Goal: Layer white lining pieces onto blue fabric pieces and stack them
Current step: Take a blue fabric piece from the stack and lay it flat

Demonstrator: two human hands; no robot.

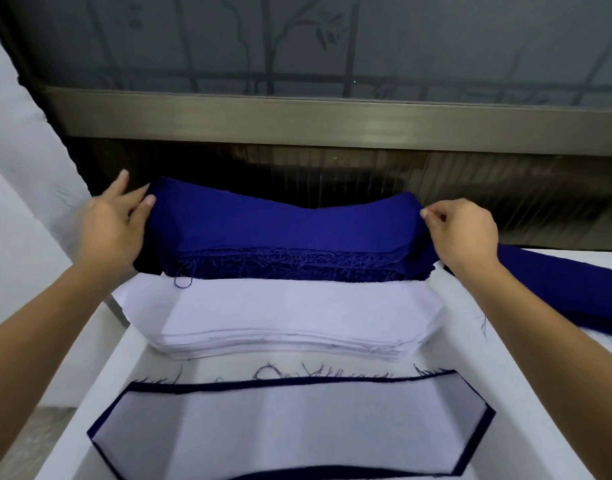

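Looking down from my head, I am pinching the top blue fabric piece (280, 216) at both ends: my left hand (114, 223) is gripping its left corner between thumb and fingers, my right hand (464, 233) is nipping the right corner with curled fingertips, so it is lifting flat off the blue stack (287, 266). The white lining stack (290, 320) is sitting just nearer me, handy for layering, and a finished pair (287, 431), lining on blue, is lying nearest on the white table (505, 375), waiting, I judge, as the stacking base

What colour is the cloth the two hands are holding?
Deep blue. The top fabric piece shows best in the head view.
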